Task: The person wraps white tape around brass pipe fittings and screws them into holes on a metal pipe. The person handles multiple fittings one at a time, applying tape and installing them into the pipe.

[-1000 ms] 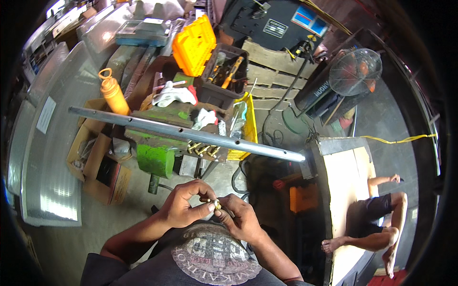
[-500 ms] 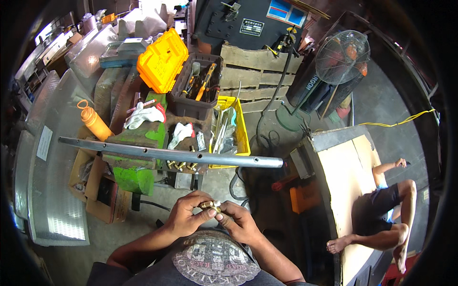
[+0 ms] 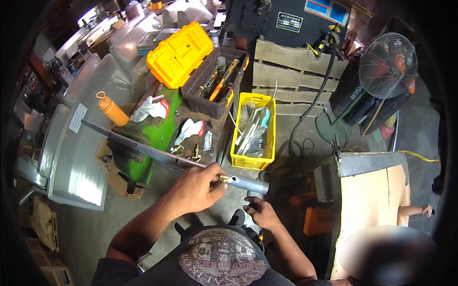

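Note:
A long grey metal pipe with holes along it lies across the workbench, its threaded end jutting toward me on the right. My left hand pinches a small brass fitting against the pipe, beside a hole near that end. Below the pipe's end is my right hand, with its fingers curled; whatever they may hold cannot be made out. More brass fittings lie on the bench, close to a white glove with a red cuff and a small clear packet.
On the bench stands an open toolbox with a yellow lid. A yellow crate of rods and bags sits to its right. An orange bottle is at the left. Another person's arm shows beside the cardboard-topped surface; a fan stands behind.
Both hands held the brass fitting near my body; now my left hand has taken it forward to the pipe. My right hand has let go and moved right. The view has shifted.

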`<state>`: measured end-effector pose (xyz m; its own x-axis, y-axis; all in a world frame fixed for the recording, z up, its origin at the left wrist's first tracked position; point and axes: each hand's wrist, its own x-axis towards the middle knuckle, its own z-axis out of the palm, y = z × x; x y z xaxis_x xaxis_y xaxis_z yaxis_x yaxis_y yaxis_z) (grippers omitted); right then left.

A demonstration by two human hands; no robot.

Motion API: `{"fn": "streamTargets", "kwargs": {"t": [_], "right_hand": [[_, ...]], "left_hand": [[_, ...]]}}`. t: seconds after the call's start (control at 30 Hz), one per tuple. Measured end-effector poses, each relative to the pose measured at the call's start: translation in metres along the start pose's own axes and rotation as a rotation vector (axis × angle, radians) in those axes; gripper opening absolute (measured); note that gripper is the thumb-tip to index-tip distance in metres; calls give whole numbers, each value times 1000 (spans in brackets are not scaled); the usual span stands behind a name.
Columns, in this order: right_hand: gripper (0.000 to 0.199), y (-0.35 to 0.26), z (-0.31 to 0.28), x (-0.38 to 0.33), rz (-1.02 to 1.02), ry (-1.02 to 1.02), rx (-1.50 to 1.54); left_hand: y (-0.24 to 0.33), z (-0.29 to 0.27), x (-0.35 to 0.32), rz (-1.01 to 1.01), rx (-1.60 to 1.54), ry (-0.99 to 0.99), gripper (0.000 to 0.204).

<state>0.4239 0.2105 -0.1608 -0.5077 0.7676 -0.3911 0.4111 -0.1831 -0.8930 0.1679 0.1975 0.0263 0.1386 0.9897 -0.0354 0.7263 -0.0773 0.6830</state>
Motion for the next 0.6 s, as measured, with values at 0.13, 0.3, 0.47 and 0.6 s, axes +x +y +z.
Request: {"fn": "streamTargets", "kwargs": {"t": [0.13,0.3,0.47,0.6], "right_hand": [[39,15,-27,7,16,-36,-30],[39,1,-44,13,62,-62,-79],[43,33,-43,23,24,-85,-16],[34,28,-49,17,68,-96,-37]], "left_hand": [[11,14,6,-70,71,50,22],[24,22,15,-159,160,80,21],[32,29,16,-143,177,118,20],[34,32,15,-194,184,118,21]]}}
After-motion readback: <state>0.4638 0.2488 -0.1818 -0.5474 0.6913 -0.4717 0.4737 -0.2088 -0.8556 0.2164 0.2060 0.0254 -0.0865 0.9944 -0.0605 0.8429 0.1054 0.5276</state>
